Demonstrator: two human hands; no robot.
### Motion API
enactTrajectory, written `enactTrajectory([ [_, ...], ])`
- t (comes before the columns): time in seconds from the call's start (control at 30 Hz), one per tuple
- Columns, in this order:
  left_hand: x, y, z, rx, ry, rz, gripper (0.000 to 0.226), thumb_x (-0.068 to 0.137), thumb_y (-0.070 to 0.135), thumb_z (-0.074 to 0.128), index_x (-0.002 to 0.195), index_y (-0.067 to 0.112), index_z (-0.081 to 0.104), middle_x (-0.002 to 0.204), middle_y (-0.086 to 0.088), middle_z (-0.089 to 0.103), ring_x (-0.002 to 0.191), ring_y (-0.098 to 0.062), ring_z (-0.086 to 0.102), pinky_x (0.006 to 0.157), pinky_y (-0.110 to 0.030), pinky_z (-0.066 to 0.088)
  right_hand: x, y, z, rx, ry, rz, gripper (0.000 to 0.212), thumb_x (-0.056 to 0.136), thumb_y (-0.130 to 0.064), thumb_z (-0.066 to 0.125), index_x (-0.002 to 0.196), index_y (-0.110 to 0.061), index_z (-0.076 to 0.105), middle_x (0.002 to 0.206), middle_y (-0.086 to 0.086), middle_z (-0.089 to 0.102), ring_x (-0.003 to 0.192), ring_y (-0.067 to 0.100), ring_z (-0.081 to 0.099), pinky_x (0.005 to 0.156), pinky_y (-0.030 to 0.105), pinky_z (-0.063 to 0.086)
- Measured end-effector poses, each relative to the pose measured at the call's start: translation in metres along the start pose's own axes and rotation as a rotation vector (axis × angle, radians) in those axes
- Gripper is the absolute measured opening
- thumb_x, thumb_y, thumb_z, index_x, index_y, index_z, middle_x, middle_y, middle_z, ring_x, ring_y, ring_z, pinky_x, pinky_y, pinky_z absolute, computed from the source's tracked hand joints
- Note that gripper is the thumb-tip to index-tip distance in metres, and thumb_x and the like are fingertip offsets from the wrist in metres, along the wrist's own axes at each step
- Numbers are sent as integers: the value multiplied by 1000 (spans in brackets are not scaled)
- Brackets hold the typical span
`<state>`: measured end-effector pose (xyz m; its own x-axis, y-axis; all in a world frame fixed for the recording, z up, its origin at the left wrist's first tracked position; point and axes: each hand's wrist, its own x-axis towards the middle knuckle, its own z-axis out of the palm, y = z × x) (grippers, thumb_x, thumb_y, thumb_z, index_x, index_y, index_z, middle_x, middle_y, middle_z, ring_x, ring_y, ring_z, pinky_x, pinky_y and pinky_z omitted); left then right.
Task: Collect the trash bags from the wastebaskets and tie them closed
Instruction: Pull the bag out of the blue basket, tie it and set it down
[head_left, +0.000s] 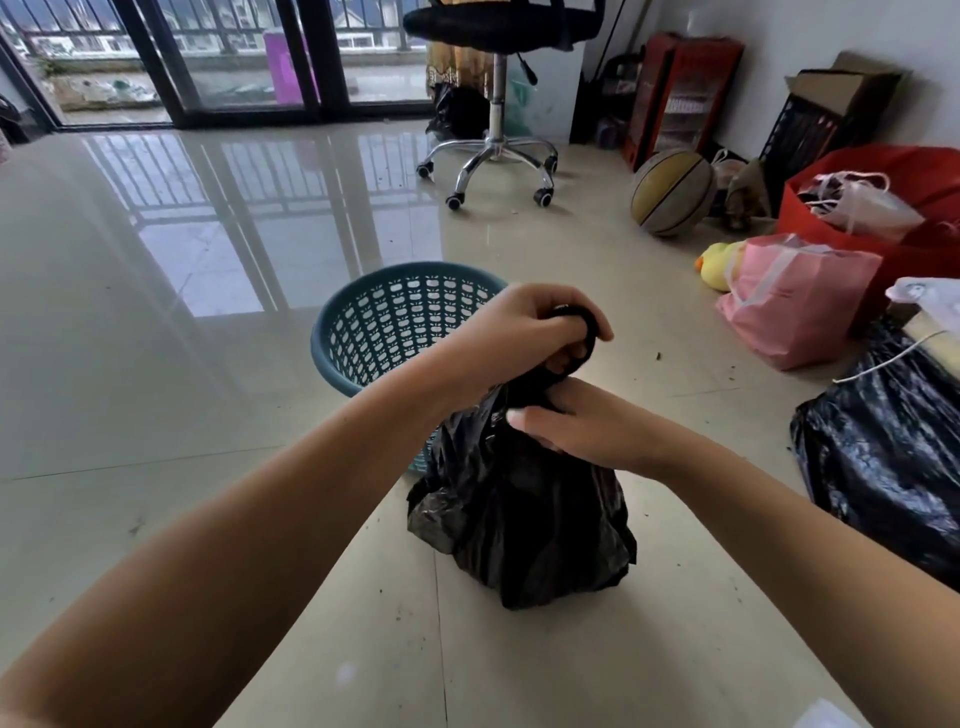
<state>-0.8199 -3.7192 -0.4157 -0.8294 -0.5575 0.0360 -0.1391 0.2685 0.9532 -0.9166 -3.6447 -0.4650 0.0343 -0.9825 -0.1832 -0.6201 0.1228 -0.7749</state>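
One black trash bag (519, 509) is already out of the teal wastebasket (374, 332) and stands on the tiled floor (182, 415) at about five o'clock from it, touching its lower side. The left hand (535, 332) is closed around a loop of the bag's twisted neck, while the right hand (582, 431) pinches the neck just below, so the knot looks half made, not yet pulled tight. The basket shows no liner inside. Another black bag (883, 457) sits well apart at three o'clock; whether it is tied I cannot tell. Any further wastebaskets are out of view.
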Motion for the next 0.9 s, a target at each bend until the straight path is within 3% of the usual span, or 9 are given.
enactTrajectory([
  [0.13, -4, 0, -6, -27, -154, 10, 28, 91, -2, 47, 106, 14, 65, 82, -3, 62, 79, -11, 57, 75, -14, 50, 0, 6, 0, 452, 93, 89, 35, 100, -33, 33, 71, -13, 36, 50, 4, 33, 41, 12, 22, 46, 26, 17],
  [0.3, 4, -38, -26, -34, 105, -87, 61, 92, 7, 55, 146, 17, 29, 129, -7, 54, 115, -14, 54, 105, -26, 42, 5, 18, -9, 743, 298, 175, 33, 98, -24, 33, 77, -7, 52, 59, 7, 59, 39, 14, 41, 44, 24, 29],
  [0.37, 1, -59, -27, 12, -73, -174, 79, 88, 19, 63, 151, 24, 14, 143, -1, 43, 128, -14, 45, 110, -30, 37, 5, 22, -14, 865, 299, 170, 32, 98, -26, 32, 85, -9, 55, 67, 6, 58, 45, 13, 43, 49, 26, 29],
  [0.43, -5, -71, -15, 82, -272, -247, 75, 85, 21, 67, 146, 28, 24, 131, 10, 49, 118, -3, 52, 102, -22, 44, 5, 25, -19, 954, 254, 158, 37, 98, -33, 31, 92, -11, 59, 66, 3, 54, 49, 12, 43, 51, 25, 29],
  [0.5, -4, -79, -1, 189, -291, -162, 43, 86, 12, 65, 122, 26, 48, 103, 20, 56, 90, 16, 56, 83, -4, 44, 4, 26, -22, 984, 177, 156, 44, 97, -42, 31, 94, -10, 60, 60, 0, 50, 48, 11, 43, 49, 23, 30],
  [0.57, 2, -86, 5, 208, -182, -99, 19, 89, 5, 59, 98, 22, 59, 87, 14, 59, 77, 12, 56, 79, -7, 43, 1, 26, -23, 934, 118, 174, 42, 96, -43, 35, 83, -9, 56, 57, 1, 48, 48, 12, 43, 47, 22, 30],
  [0.67, 7, -93, -1, 80, -140, -215, 14, 91, 9, 54, 84, 13, 64, 79, -4, 60, 75, -14, 56, 72, -28, 46, -5, 33, -23, 598, 121, 168, 29, 94, -28, 49, 76, -8, 58, 55, -1, 50, 52, 12, 43, 46, 19, 33],
  [0.8, 7, -101, -3, -84, -156, -329, 12, 86, 8, 50, 87, 10, 62, 73, -5, 55, 62, -15, 51, 57, -23, 42, -7, 46, -28, 159, 111, 26, 6, 91, -11, 56, 94, -12, 61, 68, 0, 53, 56, 10, 44, 51, 17, 36],
  [0.9, 5, -104, -5, -295, -223, -432, 16, 93, 17, 50, 99, 7, 61, 88, -10, 61, 76, -19, 59, 73, -27, 51, -2, 60, -24, -99, 267, -14, 24, 87, -8, 59, 102, -22, 47, 83, -1, 57, 70, 15, 53, 62, 15, 39],
])
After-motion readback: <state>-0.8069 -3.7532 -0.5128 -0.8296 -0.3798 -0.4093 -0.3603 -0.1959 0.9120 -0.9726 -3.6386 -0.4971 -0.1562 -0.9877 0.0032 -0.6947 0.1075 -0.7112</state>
